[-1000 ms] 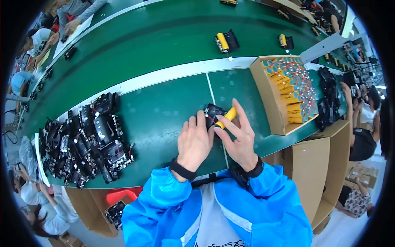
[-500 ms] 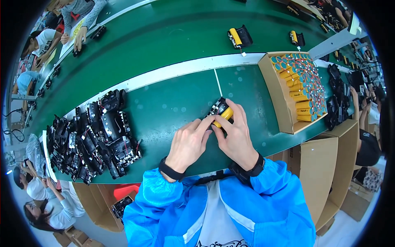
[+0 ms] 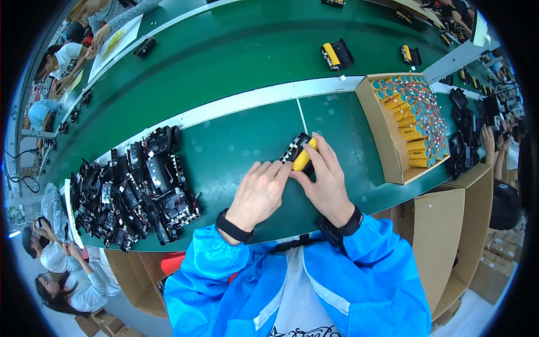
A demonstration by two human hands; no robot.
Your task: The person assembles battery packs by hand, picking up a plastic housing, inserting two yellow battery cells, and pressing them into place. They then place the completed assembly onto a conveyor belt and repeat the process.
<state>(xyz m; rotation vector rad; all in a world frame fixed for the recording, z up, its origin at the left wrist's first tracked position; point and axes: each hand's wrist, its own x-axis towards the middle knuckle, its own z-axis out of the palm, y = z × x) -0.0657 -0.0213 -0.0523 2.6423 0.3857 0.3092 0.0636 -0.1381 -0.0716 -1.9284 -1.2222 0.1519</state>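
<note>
At the middle of the green bench, a small black plastic housing [image 3: 292,147] with a circuit board along its side lies under my fingertips. My left hand [image 3: 260,190] holds its near left side, the fingers bent together over it and partly hiding it. A yellow cylindrical battery [image 3: 304,160] lies slanted at the housing's right side. My right hand [image 3: 325,182] pinches this battery between thumb and fingers. Whether the battery is fully inside the housing cannot be made out.
A pile of black housings [image 3: 160,174] covers the bench at left. At right stands a cardboard box [image 3: 387,160] of yellow batteries with wires. Beyond a white rail [image 3: 252,96], housings with batteries [image 3: 338,54] lie on a green surface. Other people work on both sides.
My right fingers have shifted around the battery, and more of its yellow side shows. My left fingers have drawn slightly back from it. The whole view has shifted a little.
</note>
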